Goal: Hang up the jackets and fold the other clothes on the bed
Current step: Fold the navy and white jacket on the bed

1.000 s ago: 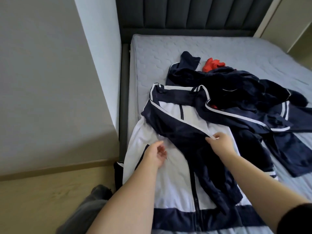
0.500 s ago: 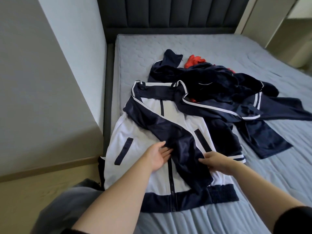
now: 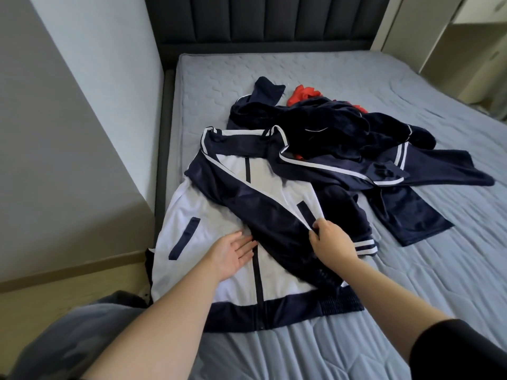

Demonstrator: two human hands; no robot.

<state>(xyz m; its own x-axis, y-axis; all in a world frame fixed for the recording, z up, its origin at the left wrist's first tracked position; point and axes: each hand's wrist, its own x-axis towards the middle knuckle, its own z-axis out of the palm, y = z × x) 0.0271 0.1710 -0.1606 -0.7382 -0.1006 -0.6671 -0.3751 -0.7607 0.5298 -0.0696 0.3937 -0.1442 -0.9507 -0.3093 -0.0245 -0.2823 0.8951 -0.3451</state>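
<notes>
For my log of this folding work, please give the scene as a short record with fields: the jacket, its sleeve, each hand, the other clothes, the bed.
jacket: white and navy jacket, flat and front up, near the bed's left edge
sleeve: navy sleeve, folded slantwise across the jacket's front
left hand: left hand, fingers straight, on the white front beside the zip
right hand: right hand, pinches the sleeve's edge
other clothes: navy pile, unfolded, behind the jacket; red garment partly under it
bed: grey mattress

white-and-navy jacket (image 3: pixel 219 215) lies flat, front up, at the left edge of the bed (image 3: pixel 411 270), one navy sleeve (image 3: pixel 260 207) folded diagonally across its chest. a rumpled navy heap (image 3: pixel 329 124) overlaps its right shoulder, with red cloth (image 3: pixel 303 93) beneath.
</notes>
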